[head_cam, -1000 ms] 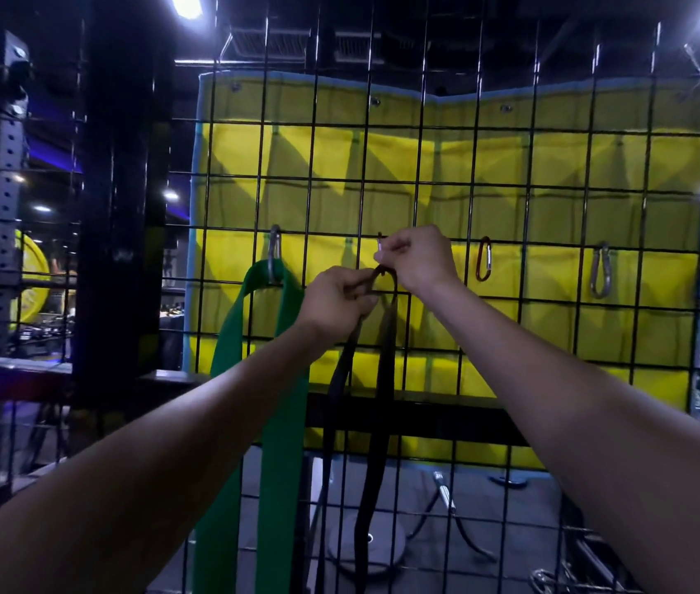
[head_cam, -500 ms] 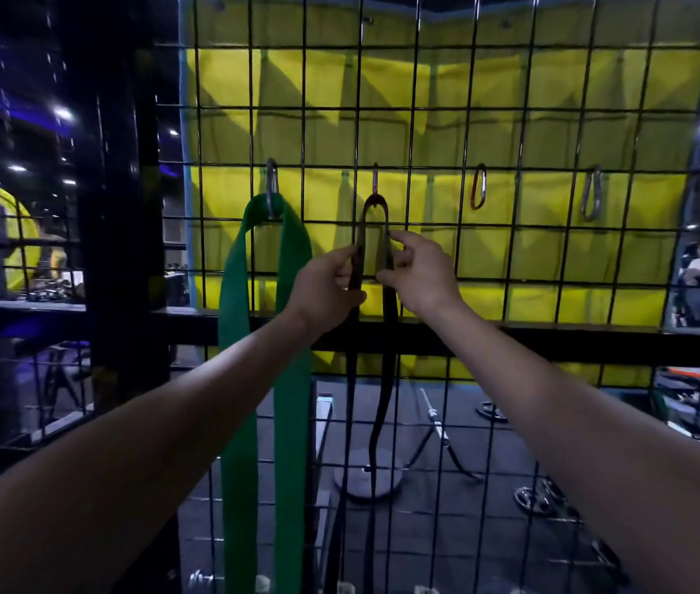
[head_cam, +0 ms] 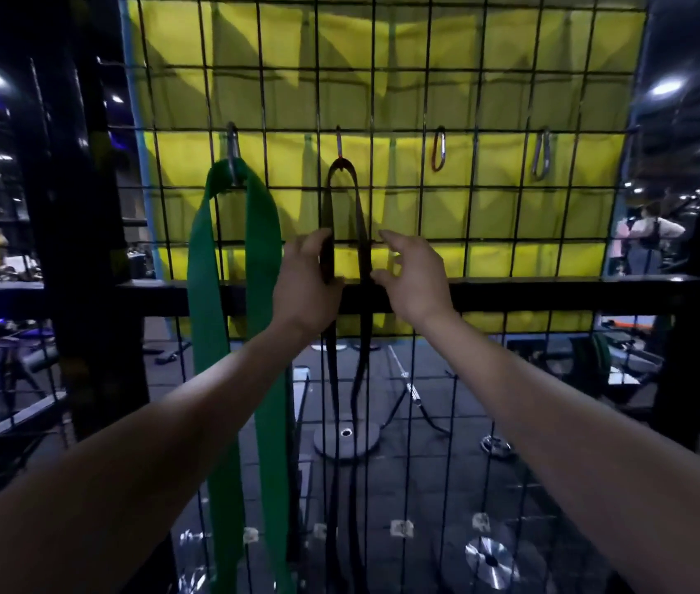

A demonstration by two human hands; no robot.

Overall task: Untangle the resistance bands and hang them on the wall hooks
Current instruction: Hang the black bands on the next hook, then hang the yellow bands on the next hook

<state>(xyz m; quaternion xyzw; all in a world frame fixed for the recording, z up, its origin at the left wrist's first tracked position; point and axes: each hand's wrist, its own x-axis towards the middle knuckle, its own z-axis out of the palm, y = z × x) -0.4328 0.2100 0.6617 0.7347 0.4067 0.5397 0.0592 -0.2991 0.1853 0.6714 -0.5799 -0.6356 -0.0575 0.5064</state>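
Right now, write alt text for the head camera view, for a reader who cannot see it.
A narrow black resistance band hangs from a carabiner hook on a black wire grid wall; the left hand grips one strand, while the right hand hovers open beside the other. A wide green resistance band hangs on the next hook to the left, and two carabiners to the right hold nothing.

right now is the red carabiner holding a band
No, the red carabiner hangs bare on the wire grid, right of the black band.
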